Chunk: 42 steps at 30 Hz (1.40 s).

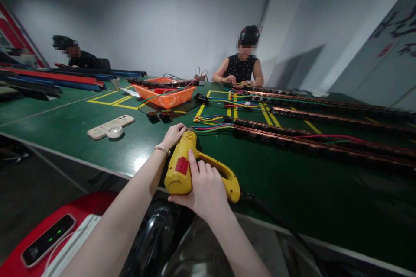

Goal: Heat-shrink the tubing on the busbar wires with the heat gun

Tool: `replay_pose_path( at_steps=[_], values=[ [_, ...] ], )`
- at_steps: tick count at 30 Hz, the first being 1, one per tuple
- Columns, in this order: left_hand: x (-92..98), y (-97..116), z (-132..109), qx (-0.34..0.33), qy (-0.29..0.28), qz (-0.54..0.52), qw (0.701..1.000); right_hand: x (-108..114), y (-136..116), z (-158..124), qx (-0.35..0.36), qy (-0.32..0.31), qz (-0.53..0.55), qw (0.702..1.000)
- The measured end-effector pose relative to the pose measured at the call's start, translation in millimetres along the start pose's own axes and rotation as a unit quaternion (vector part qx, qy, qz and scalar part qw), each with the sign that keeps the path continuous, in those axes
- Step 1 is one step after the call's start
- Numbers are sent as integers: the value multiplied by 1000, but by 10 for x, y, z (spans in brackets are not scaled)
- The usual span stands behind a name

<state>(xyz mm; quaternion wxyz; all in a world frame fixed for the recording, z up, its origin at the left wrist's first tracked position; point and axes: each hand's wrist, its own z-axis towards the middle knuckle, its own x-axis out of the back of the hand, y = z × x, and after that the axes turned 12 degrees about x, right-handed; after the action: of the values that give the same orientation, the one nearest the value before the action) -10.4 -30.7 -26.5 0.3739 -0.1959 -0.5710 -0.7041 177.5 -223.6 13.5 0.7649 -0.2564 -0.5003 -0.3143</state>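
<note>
My right hand [206, 184] grips a yellow heat gun [182, 166] with a red label, lying over the table's front edge. Its nozzle points away from me, toward the ends of several coloured wires [212, 127]. Just left of the nozzle is my left hand [175, 135], fingers curled together; whatever they pinch is hidden from view. The wires, blue, red, yellow and green, come out of a long dark bar with copper-coloured strips [292, 140] that stretches off to the right.
An orange basket [167, 99] holds dark parts and wires. Left of it lie a beige slotted strip [110, 127] and a small white round dish [115, 132]. More long bars [325, 114] lie behind. One person [243, 69] sits across the green table, another [84, 58] far left.
</note>
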Motion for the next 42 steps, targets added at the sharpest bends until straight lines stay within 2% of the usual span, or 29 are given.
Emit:
replay_pose_path(
  at_steps=[13, 21, 31, 36, 42],
  values=[
    [28, 79, -74, -4, 3, 4, 1000, 87, 504, -148, 39, 14, 34, 999],
    [35, 106, -98, 21, -6, -5, 1000, 210, 745, -266, 2, -9, 43, 999],
    [55, 113, -104, 13, -11, -12, 1000, 295, 1117, -418, -56, 5, -5, 998],
    [51, 122, -110, 17, -11, -8, 1000, 299, 1123, -498, -80, 10, -34, 996],
    [44, 128, -106, 24, -10, -9, 1000, 216, 1020, -508, -89, 50, -96, 990]
  ],
)
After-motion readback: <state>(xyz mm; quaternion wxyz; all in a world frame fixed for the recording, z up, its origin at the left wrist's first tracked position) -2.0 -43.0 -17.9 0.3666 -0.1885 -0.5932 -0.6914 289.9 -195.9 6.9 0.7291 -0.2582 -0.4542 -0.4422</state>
